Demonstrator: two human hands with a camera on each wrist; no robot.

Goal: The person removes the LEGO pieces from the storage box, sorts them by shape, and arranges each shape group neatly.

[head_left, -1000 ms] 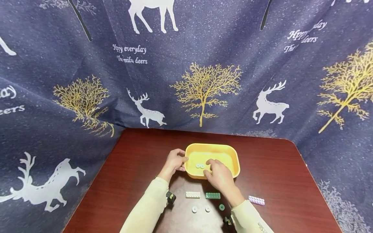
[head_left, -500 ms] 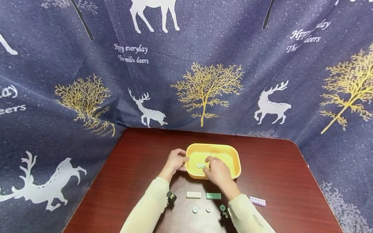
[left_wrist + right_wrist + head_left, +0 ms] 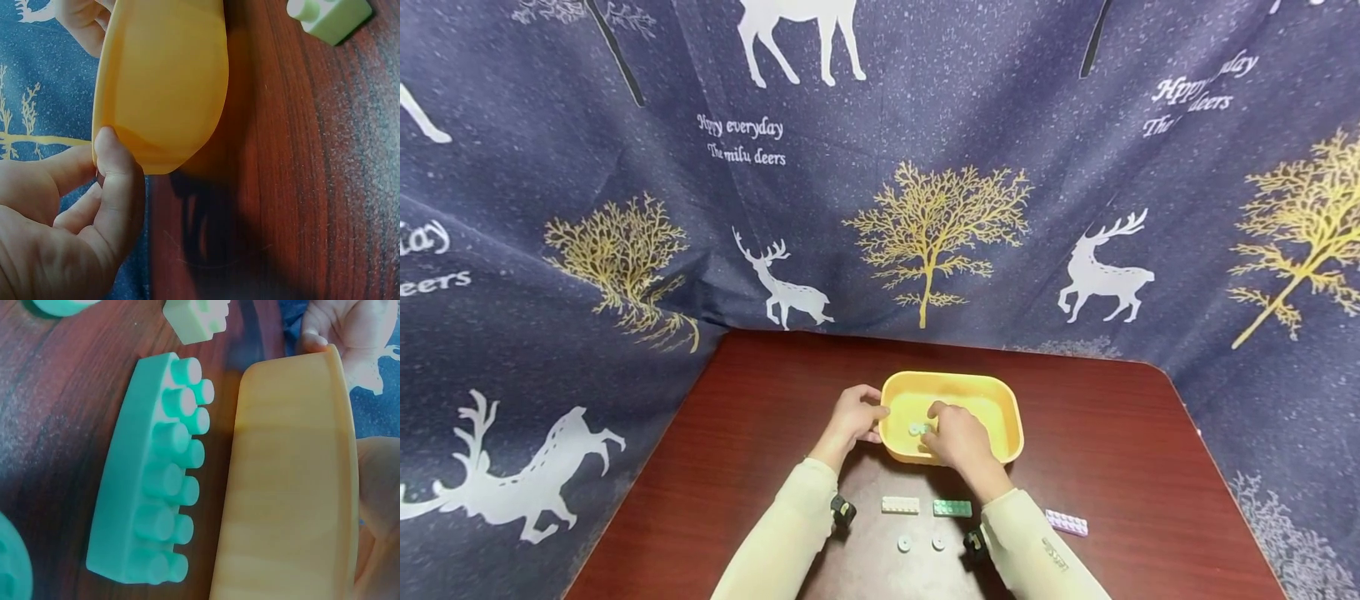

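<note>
At the left end of a yellow bin (image 3: 951, 381), my left hand (image 3: 852, 417) pinches the rim between thumb and fingers. The left wrist view shows a thumb (image 3: 112, 153) over that rim with the other fingers outside. My right hand (image 3: 961, 437) reaches over the bin's front wall, its thumb and index finger spread apart inside. Two small pale-green round pieces lie there side by side, the left one (image 3: 913, 429) beside the right one (image 3: 927, 428), which sits right at my right thumb tip. In the right wrist view the bin wall hides most of that hand.
In front of the bin lie a white brick (image 3: 900, 505) and a green studded brick (image 3: 952, 508). Nearer are two pale round pieces, a left one (image 3: 904, 544) and a right one (image 3: 938, 544). A purple-and-white brick (image 3: 1067, 522) lies right of my forearm. A printed cloth (image 3: 820, 192) hangs behind the table.
My right hand has shifted slightly left in the bin, its thumb now at the right round piece. My right wrist now covers the dark green round piece on the table. My left hand keeps its hold.
</note>
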